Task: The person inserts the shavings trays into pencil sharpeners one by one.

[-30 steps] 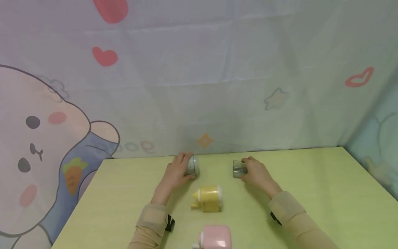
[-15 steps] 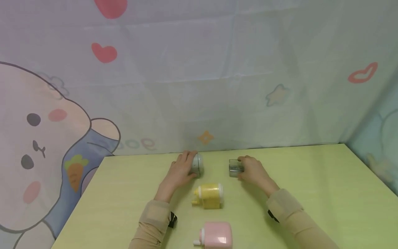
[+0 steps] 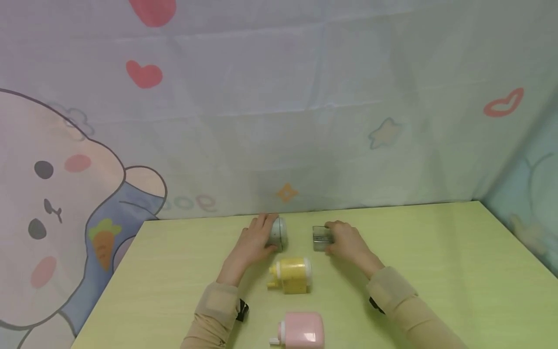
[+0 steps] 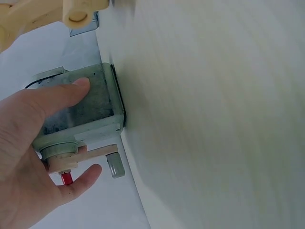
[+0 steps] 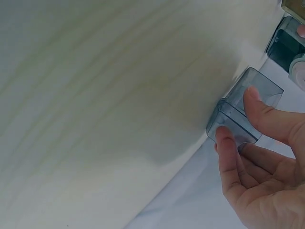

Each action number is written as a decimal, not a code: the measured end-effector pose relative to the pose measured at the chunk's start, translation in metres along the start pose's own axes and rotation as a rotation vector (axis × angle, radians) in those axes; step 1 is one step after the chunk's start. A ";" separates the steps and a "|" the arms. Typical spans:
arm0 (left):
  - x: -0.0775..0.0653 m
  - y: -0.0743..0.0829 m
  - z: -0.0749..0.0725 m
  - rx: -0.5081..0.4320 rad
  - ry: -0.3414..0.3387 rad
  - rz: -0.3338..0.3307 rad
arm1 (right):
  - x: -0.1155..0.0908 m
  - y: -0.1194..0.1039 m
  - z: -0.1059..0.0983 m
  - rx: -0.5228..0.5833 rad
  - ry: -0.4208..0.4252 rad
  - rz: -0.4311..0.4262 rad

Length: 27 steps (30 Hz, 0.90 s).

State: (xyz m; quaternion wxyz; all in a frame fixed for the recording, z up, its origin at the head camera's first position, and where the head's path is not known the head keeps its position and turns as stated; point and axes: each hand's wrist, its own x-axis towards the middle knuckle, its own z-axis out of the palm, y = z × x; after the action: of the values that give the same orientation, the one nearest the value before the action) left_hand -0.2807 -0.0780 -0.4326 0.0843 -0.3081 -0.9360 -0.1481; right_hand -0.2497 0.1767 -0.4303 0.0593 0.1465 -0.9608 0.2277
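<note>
A grey-green hand-crank pencil sharpener (image 3: 281,235) stands near the back of the table, gripped by my left hand (image 3: 250,247). In the left wrist view my thumb lies on the sharpener's side (image 4: 102,102), beside its crank with a grey knob (image 4: 115,164). To its right, my right hand (image 3: 348,245) holds a clear smoky plastic shavings drawer (image 3: 320,238) on the table. The right wrist view shows thumb and fingers pinching this drawer (image 5: 267,90). A gap separates drawer and sharpener.
A yellow crank sharpener (image 3: 294,276) stands between my forearms, with a pink one (image 3: 304,330) nearer the front edge. A printed cloth (image 3: 279,121) hangs behind the table (image 3: 444,261).
My right hand has slid the clear drawer leftward, narrowing the gap. My left hand has shifted the grey-green sharpener slightly to the right. The yellow and pink sharpeners stay in place.
</note>
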 end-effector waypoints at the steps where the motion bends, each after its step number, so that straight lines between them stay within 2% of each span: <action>1: 0.000 0.001 -0.001 -0.002 -0.003 0.003 | 0.000 0.000 0.001 0.004 0.003 0.002; 12: 0.002 0.005 0.001 -0.007 -0.010 0.026 | 0.002 -0.014 0.010 0.050 -0.024 -0.015; 20: 0.003 0.010 0.003 0.000 -0.021 0.051 | 0.003 -0.022 0.013 0.047 -0.013 -0.039; 27: 0.004 0.012 0.005 0.016 -0.006 0.102 | 0.006 -0.024 0.017 0.058 -0.003 -0.053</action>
State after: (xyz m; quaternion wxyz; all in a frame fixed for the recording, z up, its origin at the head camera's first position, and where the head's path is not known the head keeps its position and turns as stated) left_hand -0.2768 -0.0651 -0.4335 0.0916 -0.3552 -0.9204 -0.1351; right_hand -0.2486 0.1472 -0.4345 0.0596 0.1739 -0.9497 0.2537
